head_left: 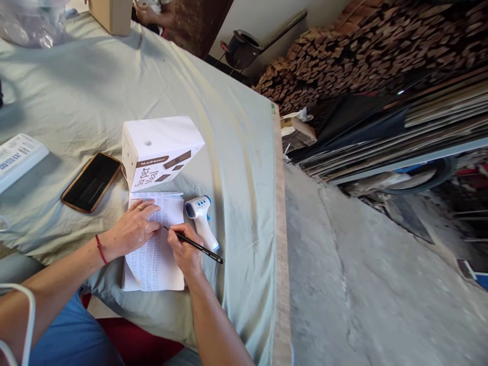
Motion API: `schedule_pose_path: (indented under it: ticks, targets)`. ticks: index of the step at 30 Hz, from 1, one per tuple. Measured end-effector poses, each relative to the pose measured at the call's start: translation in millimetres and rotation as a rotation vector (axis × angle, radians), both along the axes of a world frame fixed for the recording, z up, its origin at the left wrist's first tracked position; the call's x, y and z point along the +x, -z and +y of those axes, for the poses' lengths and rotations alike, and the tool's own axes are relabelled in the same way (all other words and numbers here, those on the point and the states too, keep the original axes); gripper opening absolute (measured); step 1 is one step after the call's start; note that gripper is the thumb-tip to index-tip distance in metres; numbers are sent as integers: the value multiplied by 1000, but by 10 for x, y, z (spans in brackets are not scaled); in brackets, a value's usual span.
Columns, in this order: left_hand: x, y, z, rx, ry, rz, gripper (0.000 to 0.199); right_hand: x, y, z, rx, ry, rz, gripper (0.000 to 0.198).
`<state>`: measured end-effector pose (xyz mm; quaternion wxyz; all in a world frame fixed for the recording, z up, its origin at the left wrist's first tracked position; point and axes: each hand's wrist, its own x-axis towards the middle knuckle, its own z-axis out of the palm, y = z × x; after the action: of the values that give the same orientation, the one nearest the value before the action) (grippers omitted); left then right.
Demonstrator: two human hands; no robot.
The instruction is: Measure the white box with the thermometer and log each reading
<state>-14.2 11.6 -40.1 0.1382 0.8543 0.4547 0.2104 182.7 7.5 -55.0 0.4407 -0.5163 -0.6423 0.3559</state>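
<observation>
Handwritten lines cover much of the paper sheets (152, 269), which lie stacked on the cloth. My left hand (137, 226) rests flat on them with its fingers apart; a ring and a red wrist cord show. Gripped in my right hand (185, 249) is a black pen (200, 247), its tip at the writing near my left fingers. Just right of the sheets lies a white and blue infrared thermometer (202, 221). Behind them stands a white box (162, 145) printed "Super Meal". A dark smartphone (91, 181) lies to the left.
A pale green cloth covers the table (244, 168), whose wooden edge (282, 254) runs down the right. A white box (19, 158) sits far left. At the back are a clear plastic container (32, 23), a cardboard box (110, 15) and another person's arm (162, 18). Stacked firewood (343, 46) stands beyond.
</observation>
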Motion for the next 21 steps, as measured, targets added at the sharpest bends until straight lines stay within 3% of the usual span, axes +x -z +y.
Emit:
schedule_pose_path:
  ticks: [21]
  targets:
    - [8, -15, -9, 51, -4, 64, 30, 2, 29, 6, 105, -13, -88, 14]
